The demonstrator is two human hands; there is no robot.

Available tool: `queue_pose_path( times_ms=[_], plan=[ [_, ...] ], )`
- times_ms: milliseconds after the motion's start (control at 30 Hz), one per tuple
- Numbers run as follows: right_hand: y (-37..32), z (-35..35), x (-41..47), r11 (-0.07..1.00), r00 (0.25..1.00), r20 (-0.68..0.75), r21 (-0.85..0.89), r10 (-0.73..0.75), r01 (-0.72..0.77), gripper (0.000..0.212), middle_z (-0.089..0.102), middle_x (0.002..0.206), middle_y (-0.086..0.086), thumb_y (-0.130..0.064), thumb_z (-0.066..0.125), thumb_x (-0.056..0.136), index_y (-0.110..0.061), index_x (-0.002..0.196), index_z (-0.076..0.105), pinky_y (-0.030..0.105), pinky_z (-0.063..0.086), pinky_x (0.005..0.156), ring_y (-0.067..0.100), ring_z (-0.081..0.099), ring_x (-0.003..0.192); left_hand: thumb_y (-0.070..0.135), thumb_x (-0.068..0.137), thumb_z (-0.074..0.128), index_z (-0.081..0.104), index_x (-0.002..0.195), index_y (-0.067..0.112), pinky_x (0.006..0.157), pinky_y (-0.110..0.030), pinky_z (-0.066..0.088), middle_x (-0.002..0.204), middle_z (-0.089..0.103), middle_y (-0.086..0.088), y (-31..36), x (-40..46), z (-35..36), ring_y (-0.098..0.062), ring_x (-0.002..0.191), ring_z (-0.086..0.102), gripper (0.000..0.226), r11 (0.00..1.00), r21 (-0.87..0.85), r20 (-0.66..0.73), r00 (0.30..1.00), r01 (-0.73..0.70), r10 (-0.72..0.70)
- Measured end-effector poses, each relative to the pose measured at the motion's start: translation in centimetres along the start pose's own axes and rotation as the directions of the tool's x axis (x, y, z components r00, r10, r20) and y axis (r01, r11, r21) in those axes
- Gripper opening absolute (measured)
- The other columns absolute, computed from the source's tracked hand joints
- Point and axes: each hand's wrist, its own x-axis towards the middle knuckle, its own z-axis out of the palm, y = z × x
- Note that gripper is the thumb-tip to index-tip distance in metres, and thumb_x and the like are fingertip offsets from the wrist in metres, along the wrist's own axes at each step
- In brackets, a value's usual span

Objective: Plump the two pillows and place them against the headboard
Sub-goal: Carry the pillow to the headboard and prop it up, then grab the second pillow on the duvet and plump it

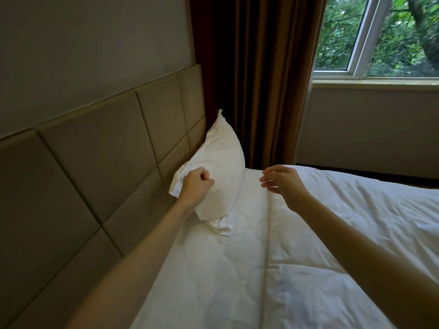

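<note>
Bed (237, 269) fills the lower half of the view, covered by a white quilted duvet (344, 222) with a seam running toward the far end. Padded beige headboard (95, 150) runs along the left, square panels, plain wall (83, 39) above it. Dark brown curtain (256, 79) hangs at the far corner, right behind the bed's end. Window (380, 36) to the right of the curtain, green foliage outside, sill and grey wall below.

One pillow (221, 157) in view, white, standing on edge and tilted, leaning on the headboard at the far corner next to the curtain. Top corner points up; loose pillowcase end is bunched on the duvet at the bottom. Second pillow not visible in this view.

Left hand (198, 185) is curled into a fist at the pillow's near left edge, touching it; whether it pinches fabric is not clear from this angle. Right hand (279, 180) is spread loose, fingers slightly bent, hovering above the duvet just right of the pillow, holding nothing, not touching it.

Nothing lies between hands and pillow. Both forearms reach in from the bottom edge.
</note>
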Motion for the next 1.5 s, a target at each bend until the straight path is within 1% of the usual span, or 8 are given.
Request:
queue_pose_path(
  times_ms=[100, 233, 367, 500, 767, 1067, 1233, 1500],
  plan=[
    [0.5, -0.5, -2.0, 1.000, 1.000, -0.023, 0.021, -0.004, 0.005, 0.018, 0.067, 0.083, 0.013, 0.001, 0.046, 0.091, 0.000, 0.097, 0.062, 0.035, 0.050, 0.079, 0.025, 0.064, 0.078, 0.002, 0.083, 0.059, 0.031, 0.062, 0.018, 0.058, -0.029, 0.032, 0.062, 0.033, 0.001, -0.9, -2.7, -0.2, -0.015, 0.060, 0.035, 0.038, 0.990, -0.131, 0.009, 0.998, 0.060, -0.059],
    [2.2, -0.8, -3.8, 1.000, 1.000, -0.029, 0.018, 0.011, -0.011, 0.017, 0.068, 0.084, 0.015, 0.002, 0.049, 0.088, 0.001, 0.097, 0.063, 0.034, 0.050, 0.077, 0.025, 0.064, 0.076, 0.007, 0.087, 0.059, 0.033, 0.066, 0.016, 0.053, -0.024, 0.031, 0.061, 0.032, 0.000, -3.4, -6.1, 0.6, -0.012, 0.055, 0.032, 0.034, 0.934, -0.302, 0.031, 0.981, 0.191, -0.191],
    [4.6, -1.0, -5.5, 0.999, 0.998, -0.044, 0.027, 0.041, -0.040, 0.016, 0.068, 0.083, 0.014, 0.002, 0.050, 0.087, -0.002, 0.093, 0.064, 0.037, 0.052, 0.080, 0.025, 0.065, 0.077, 0.009, 0.086, 0.059, 0.031, 0.065, 0.018, 0.054, -0.027, 0.028, 0.061, 0.028, -0.002, -4.8, -9.1, 1.8, -0.014, 0.056, 0.027, 0.036, 0.902, -0.405, -0.073, 0.978, 0.152, -0.198],
    [7.7, -1.8, -7.4, 0.996, 0.994, -0.072, 0.042, 0.087, -0.084, 0.015, 0.069, 0.080, 0.013, 0.004, 0.051, 0.085, -0.004, 0.088, 0.064, 0.036, 0.050, 0.077, 0.025, 0.065, 0.075, 0.013, 0.087, 0.059, 0.030, 0.065, 0.017, 0.049, -0.022, 0.029, 0.058, 0.029, 0.001, -6.5, -11.3, 2.5, -0.011, 0.053, 0.026, 0.036, 0.890, -0.427, -0.033, 0.981, 0.158, -0.190],
    [13.6, -4.7, -11.8, 0.966, 0.943, -0.246, 0.185, 0.225, -0.182, 0.017, 0.068, 0.073, 0.007, 0.003, 0.052, 0.085, -0.009, 0.083, 0.064, 0.028, 0.048, 0.068, 0.020, 0.063, 0.066, 0.013, 0.090, 0.055, 0.032, 0.065, 0.015, 0.049, -0.024, 0.028, 0.057, 0.031, 0.002, -9.8, -14.5, 7.0, -0.011, 0.052, 0.028, 0.035, 0.877, -0.340, 0.202, 0.938, 0.338, -0.283],
    [18.7, -12.9, -19.9, 0.887, 0.820, -0.437, 0.428, 0.371, -0.173, 0.017, 0.069, 0.068, 0.002, 0.000, 0.053, 0.085, -0.012, 0.083, 0.065, 0.028, 0.049, 0.068, 0.017, 0.065, 0.064, 0.013, 0.091, 0.055, 0.034, 0.060, 0.016, 0.051, -0.025, 0.030, 0.054, 0.034, 0.005, -6.3, -20.2, 15.0, -0.012, 0.052, 0.032, 0.037, 0.877, -0.265, 0.386, 0.878, 0.401, -0.285],
    [21.4, -20.6, -25.6, 0.867, 0.765, -0.477, 0.454, 0.433, -0.207, 0.016, 0.068, 0.071, 0.003, -0.001, 0.053, 0.086, -0.012, 0.084, 0.064, 0.030, 0.048, 0.070, 0.019, 0.064, 0.066, 0.018, 0.092, 0.053, 0.039, 0.061, 0.016, 0.053, -0.027, 0.030, 0.057, 0.038, 0.000, -3.3, -25.3, 21.1, -0.013, 0.053, 0.033, 0.035, 0.887, -0.197, 0.491, 0.825, 0.418, -0.280],
    [25.3, -35.6, -37.0, 0.857, 0.688, -0.540, 0.452, 0.485, -0.248, 0.017, 0.067, 0.071, 0.004, -0.001, 0.052, 0.086, -0.012, 0.082, 0.063, 0.030, 0.046, 0.069, 0.019, 0.063, 0.066, 0.012, 0.089, 0.047, 0.063, 0.070, 0.012, 0.048, -0.020, 0.032, 0.055, 0.047, 0.001, 3.9, -36.6, 33.4, -0.010, 0.048, 0.041, 0.025, 0.918, -0.077, 0.640, 0.725, 0.390, -0.255]
  ],
)
